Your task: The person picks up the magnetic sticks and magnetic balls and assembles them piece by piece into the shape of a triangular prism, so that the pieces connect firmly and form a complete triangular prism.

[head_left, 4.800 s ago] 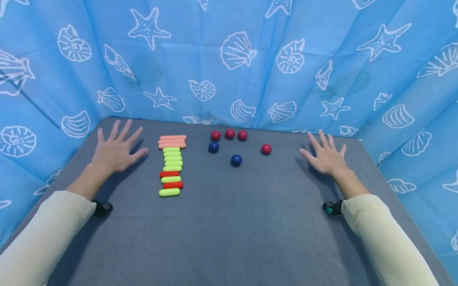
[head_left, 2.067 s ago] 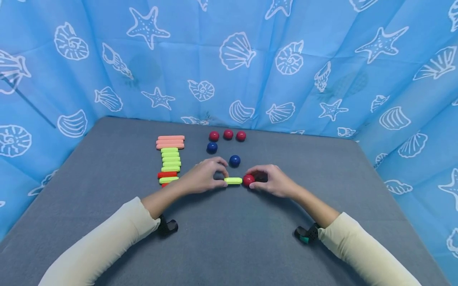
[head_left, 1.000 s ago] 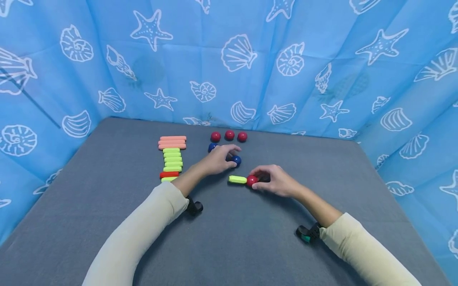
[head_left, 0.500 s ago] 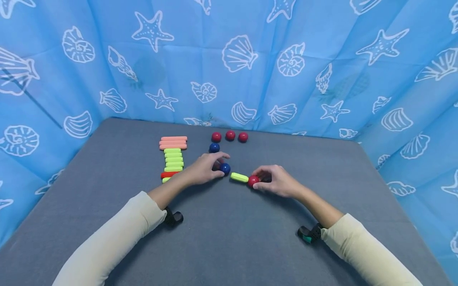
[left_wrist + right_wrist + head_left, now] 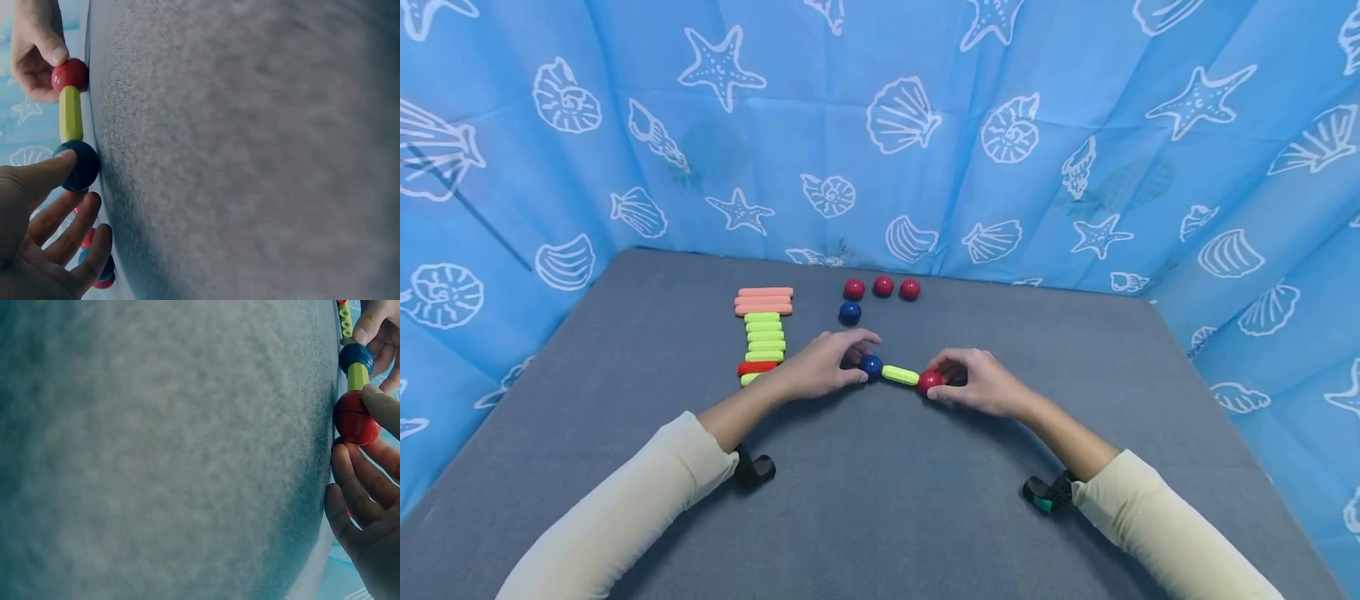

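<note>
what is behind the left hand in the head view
Beyond the left hand, an unheld dark blue ball is visible, with three red balls farther back. Whatever the hand itself covers from this angle cannot be seen.

No text, label, brand, number or sign can be read in any view: none on the held red ball [image 5: 929, 382], the held blue ball [image 5: 871, 367], the yellow-green stick [image 5: 900, 375] between them, the surface [image 5: 880, 517] or the seashell-print curtain [image 5: 955, 158].
</note>
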`<act>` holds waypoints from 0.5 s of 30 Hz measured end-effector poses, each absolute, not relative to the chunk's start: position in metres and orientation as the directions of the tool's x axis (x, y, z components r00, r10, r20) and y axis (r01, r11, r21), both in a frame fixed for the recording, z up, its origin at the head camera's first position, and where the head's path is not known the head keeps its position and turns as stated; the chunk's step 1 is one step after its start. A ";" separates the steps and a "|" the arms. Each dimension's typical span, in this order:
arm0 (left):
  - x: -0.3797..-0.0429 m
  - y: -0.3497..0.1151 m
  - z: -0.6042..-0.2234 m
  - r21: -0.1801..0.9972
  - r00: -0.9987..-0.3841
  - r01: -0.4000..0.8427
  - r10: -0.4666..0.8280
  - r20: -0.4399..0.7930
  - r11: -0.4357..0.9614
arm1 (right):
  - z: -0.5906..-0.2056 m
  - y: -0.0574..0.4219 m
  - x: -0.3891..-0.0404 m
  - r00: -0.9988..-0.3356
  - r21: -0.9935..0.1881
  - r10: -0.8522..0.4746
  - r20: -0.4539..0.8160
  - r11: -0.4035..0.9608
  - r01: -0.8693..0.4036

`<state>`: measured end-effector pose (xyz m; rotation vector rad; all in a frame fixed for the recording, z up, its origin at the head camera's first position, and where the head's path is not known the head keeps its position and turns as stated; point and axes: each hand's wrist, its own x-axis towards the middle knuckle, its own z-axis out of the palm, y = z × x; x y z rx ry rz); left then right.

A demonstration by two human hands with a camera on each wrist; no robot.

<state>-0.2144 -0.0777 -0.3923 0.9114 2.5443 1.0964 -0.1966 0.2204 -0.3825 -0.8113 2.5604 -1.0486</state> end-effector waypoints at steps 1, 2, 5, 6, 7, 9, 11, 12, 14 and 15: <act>-0.215 -0.077 -0.393 0.721 -0.781 0.454 0.623 0.039 0.523 | -0.383 0.221 -0.196 -0.808 -0.706 -0.589 -0.021 0.581 -0.404; -0.215 -0.076 -0.393 0.724 -0.780 0.453 0.624 0.040 0.520 | -0.383 0.221 -0.196 -0.805 -0.708 -0.592 -0.016 0.575 -0.409; -0.216 -0.074 -0.394 0.735 -0.776 0.451 0.629 0.042 0.507 | -0.384 0.223 -0.196 -0.784 -0.721 -0.621 0.002 0.542 -0.431; -0.216 -0.074 -0.394 0.738 -0.774 0.450 0.632 0.041 0.503 | -0.384 0.223 -0.196 -0.777 -0.727 -0.629 0.004 0.531 -0.434; -0.217 -0.074 -0.394 0.740 -0.771 0.450 0.635 0.040 0.500 | -0.384 0.224 -0.196 -0.768 -0.732 -0.641 0.010 0.518 -0.442; -0.217 -0.075 -0.393 0.739 -0.764 0.456 0.644 0.038 0.497 | -0.383 0.225 -0.195 -0.753 -0.745 -0.658 0.010 0.498 -0.444; -0.216 -0.078 -0.391 0.729 -0.760 0.465 0.648 0.038 0.502 | -0.383 0.227 -0.196 -0.745 -0.753 -0.667 0.006 0.488 -0.442; -0.215 -0.080 -0.388 0.724 -0.761 0.469 0.647 0.041 0.506 | -0.383 0.227 -0.196 -0.745 -0.755 -0.667 0.001 0.488 -0.438; -0.213 -0.088 -0.382 0.707 -0.763 0.487 0.644 0.059 0.512 | -0.382 0.228 -0.196 -0.744 -0.759 -0.668 -0.004 0.486 -0.433; -0.212 -0.093 -0.379 0.698 -0.766 0.495 0.639 0.070 0.518 | -0.382 0.229 -0.196 -0.742 -0.762 -0.671 -0.003 0.482 -0.433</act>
